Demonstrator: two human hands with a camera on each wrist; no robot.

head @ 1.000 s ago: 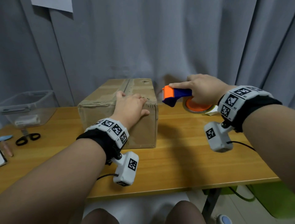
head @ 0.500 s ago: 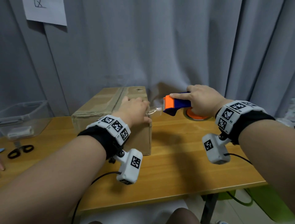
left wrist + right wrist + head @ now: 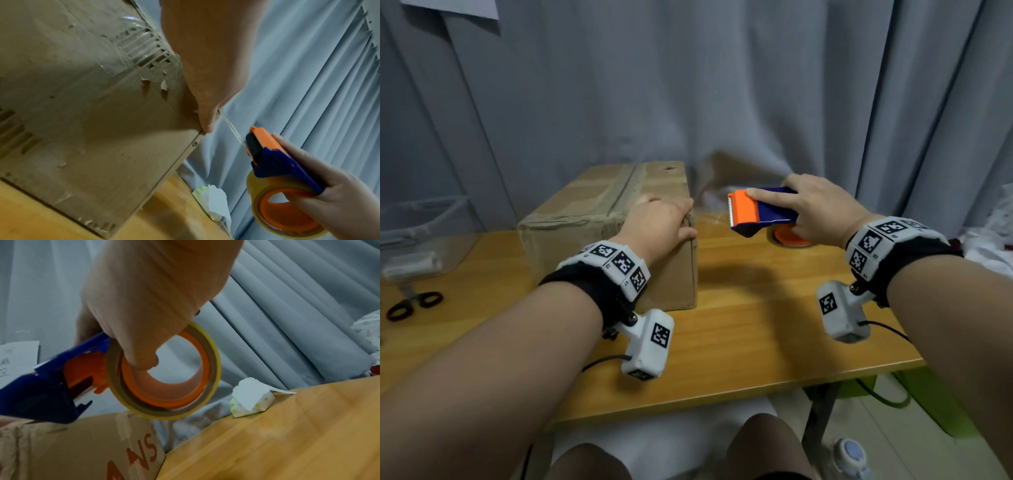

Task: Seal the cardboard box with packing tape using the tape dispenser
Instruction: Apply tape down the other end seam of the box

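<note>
A worn brown cardboard box [image 3: 592, 226] sits on the wooden table [image 3: 756, 325], flaps closed along a centre seam. My left hand [image 3: 661, 222] rests on its near right top corner, the thumb [image 3: 207, 120] pressing the tape end on the edge. My right hand [image 3: 815, 212] grips the blue and orange tape dispenser [image 3: 760, 214] in the air just right of the box, forefinger along its top. A clear strip of tape [image 3: 232, 129] runs from the box corner to the dispenser's cutter. The yellowish tape roll [image 3: 164, 374] has my thumb through its orange core.
A clear plastic bin [image 3: 417, 236] and black scissors [image 3: 412, 303] lie at the table's left. A crumpled white paper packet [image 3: 252, 400] sits at the back edge right of the box. Grey curtain [image 3: 722, 85] hangs close behind. The table front is bare wood.
My right hand has pulled the dispenser a little to the right, away from the box, drawing tape out. The left hand stays on the box corner.
</note>
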